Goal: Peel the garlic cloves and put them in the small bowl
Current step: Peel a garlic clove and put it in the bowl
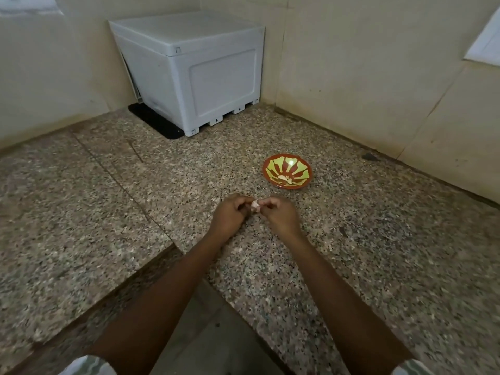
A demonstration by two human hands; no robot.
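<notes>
Your left hand (230,212) and right hand (278,213) meet above the speckled granite counter (108,212), both pinching one garlic clove (255,205) between curled fingertips (its pale skin shows between them). The small bowl (287,171), red with yellow-green petals, sits just beyond your right hand, with a few pale cloves (285,179) lying in it. A white box (194,74) stands in the far corner.

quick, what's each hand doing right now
Left hand: fingers curled, pinching the small pale garlic clove.
Right hand: fingers curled, pinching the same clove from the other side.
</notes>
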